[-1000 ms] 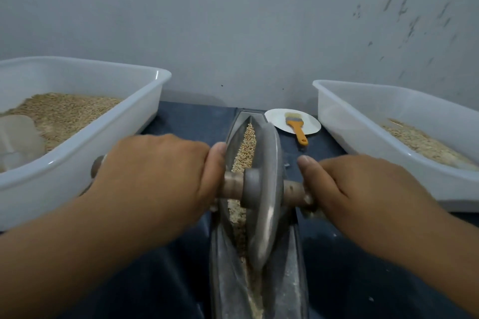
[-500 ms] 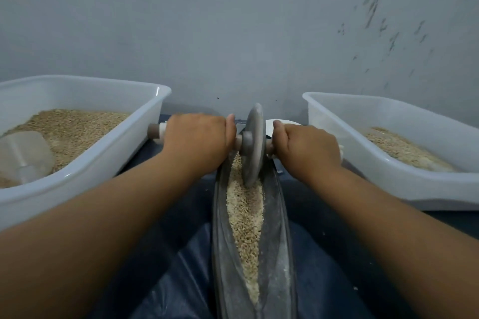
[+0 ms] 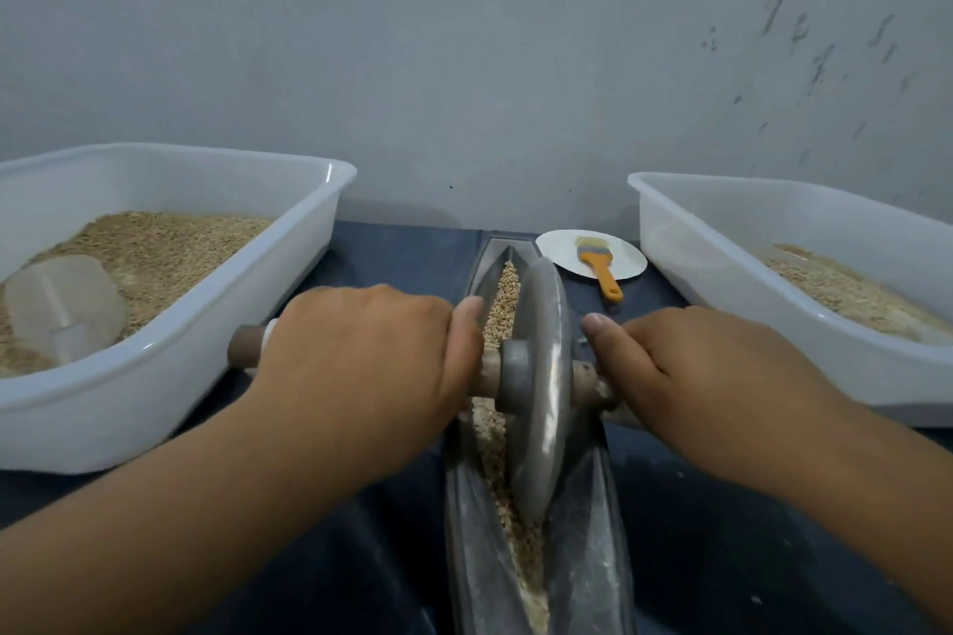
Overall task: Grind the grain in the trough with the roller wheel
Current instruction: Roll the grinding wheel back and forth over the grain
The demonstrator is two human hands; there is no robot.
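A grey metal roller wheel [image 3: 541,376] stands upright in the narrow metal trough [image 3: 593,557], about midway along it. Pale grain [image 3: 503,299] lies in the trough's groove ahead of the wheel, and crushed grain [image 3: 521,531] lies behind it. My left hand [image 3: 361,356] is closed over the wooden axle handle [image 3: 245,346] left of the wheel. My right hand [image 3: 706,376] grips the handle on the right side, which it mostly hides.
A white tub [image 3: 196,325] with grain and a clear plastic scoop [image 3: 67,304] stands at the left. Another white tub [image 3: 748,284] with ground grain stands at the right. Behind the trough, a white plate [image 3: 557,248] carries an orange-handled brush [image 3: 601,268]. A grey wall is close behind.
The wheel rolled to the far end of the trough half a second ago and has now come back toward me to the middle, both hands still gripping the handle.
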